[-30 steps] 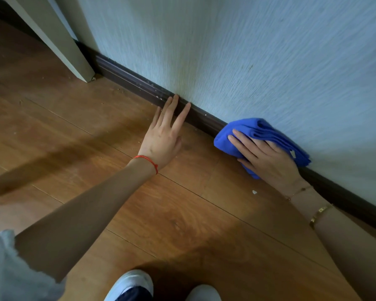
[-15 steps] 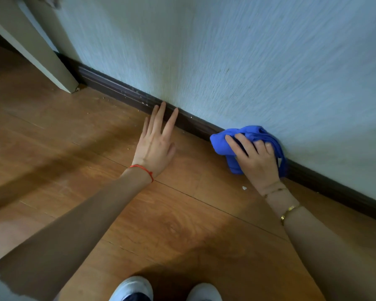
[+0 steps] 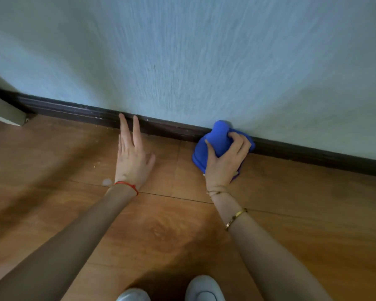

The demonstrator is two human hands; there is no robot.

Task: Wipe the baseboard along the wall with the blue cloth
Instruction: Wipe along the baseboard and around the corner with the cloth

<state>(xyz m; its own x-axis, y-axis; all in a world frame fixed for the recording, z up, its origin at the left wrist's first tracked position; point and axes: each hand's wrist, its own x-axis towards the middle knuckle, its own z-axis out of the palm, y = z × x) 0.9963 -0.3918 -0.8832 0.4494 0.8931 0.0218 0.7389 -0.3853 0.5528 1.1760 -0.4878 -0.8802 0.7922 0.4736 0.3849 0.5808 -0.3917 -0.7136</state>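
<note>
Over the last second the right hand [image 3: 223, 161] has bunched the blue cloth [image 3: 217, 137] from a flat pad into a wad, its fingers [image 3: 237, 141] clamped around it against the baseboard [image 3: 172, 128], so the wiping stroke looks underway. The wad's long axis points up toward the wall from the floor. The left hand [image 3: 132, 157] rests flat beside it, fingers apart, fingertips at the baseboard.

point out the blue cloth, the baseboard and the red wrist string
blue cloth [image 3: 219, 135]: head view, on the bunched fold above the thumb
baseboard [image 3: 78, 110]: head view, on its dark face left of the hands
red wrist string [image 3: 128, 185]: head view, on the left wrist
</note>
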